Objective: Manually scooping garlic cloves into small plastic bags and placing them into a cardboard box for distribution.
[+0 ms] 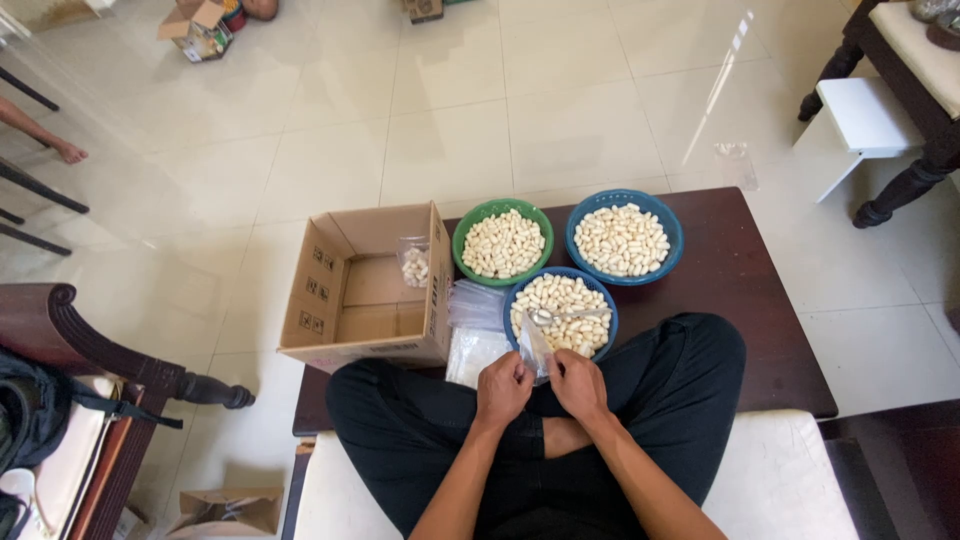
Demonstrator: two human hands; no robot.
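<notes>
We pinch a small clear bag (534, 352) with left hand (503, 388) and right hand (579, 384), spreading its mouth beside the nut bowl (604, 300)

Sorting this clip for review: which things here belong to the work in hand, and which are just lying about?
In use:
- left hand and right hand, both pinching a small clear plastic bag
- near blue bowl of pale pods with a metal spoon
- open cardboard box
- stack of clear bags

Lying about:
- small carton on the floor
- white stool
</notes>
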